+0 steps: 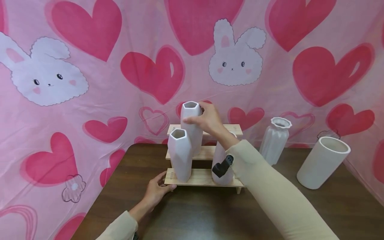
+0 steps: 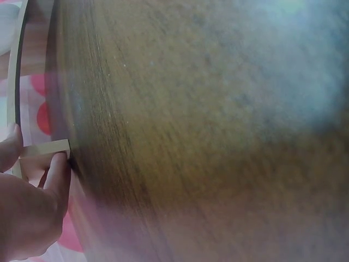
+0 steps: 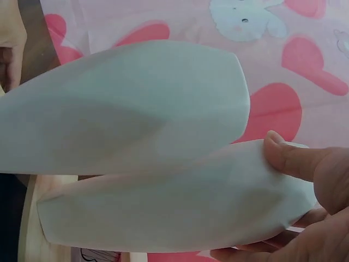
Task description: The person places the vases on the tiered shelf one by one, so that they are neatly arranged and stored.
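In the head view my right hand (image 1: 208, 118) grips a white faceted vase (image 1: 195, 133) near its rim, thumb in front and fingers behind. The vase's base is at the middle step of a wooden tiered stand (image 1: 201, 175). In the right wrist view that same vase (image 3: 174, 213) lies between thumb and fingers. A second faceted vase (image 1: 180, 156) stands on the bottom step at the left. Another white vase (image 1: 222, 166) stands at that step's right, partly hidden by my right forearm. My left hand (image 1: 156, 190) holds the stand's lower left end, thumb on the board's edge.
To the right on the dark wooden table (image 1: 192, 213) stand a ribbed white vase (image 1: 274, 141) with a scalloped rim and a plain white cylinder vase (image 1: 322, 163). A pink cloth (image 1: 192, 83) with hearts and rabbits hangs behind the table.
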Tool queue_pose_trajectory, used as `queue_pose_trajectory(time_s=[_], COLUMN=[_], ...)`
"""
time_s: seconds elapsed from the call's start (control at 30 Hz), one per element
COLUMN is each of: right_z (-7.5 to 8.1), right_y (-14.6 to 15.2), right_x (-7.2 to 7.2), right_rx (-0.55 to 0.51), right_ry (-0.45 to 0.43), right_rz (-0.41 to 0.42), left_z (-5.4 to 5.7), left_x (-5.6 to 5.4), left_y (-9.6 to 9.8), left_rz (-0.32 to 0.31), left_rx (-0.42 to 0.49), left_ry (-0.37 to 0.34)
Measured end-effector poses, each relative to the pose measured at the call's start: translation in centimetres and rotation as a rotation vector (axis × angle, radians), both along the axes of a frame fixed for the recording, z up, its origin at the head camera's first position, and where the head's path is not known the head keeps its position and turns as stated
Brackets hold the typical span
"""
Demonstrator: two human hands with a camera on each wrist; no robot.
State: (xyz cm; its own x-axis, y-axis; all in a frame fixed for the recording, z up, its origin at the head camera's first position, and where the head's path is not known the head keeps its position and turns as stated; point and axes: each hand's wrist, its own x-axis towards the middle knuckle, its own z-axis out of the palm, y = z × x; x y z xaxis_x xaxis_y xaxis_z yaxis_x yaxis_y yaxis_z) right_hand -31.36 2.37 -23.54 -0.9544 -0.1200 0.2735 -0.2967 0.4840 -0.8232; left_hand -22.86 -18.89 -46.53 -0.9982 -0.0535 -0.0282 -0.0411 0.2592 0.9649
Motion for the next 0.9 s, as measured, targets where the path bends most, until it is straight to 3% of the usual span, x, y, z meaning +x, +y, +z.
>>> queue_pose_trajectory(time_s=[0.33, 0.63, 0.77, 0.9], right_z=[-0.1, 0.5, 1.1, 1.5], right_y=[0.2, 0.1, 1.1, 3.3], right_x=[-0.3, -0.2, 0.2, 0.9], right_rx=[0.055, 0.026, -0.007, 0.024], right_ry=[-0.045, -0.078, -0.128, -0.117], right_rz=[0.047, 0.078, 0.087, 0.067], left_z=[-0.2, -0.1, -0.1, -0.1], left_x=[0.0, -0.3, -0.4, -0.4], left_y=[0.0, -0.1, -0.2, -0.1], left_rz=[0.002, 0.003, 0.006, 0.000], left_rx=[0.008, 0.025, 0.020, 0.014], left_ry=[0.000, -0.004, 0.000, -0.005])
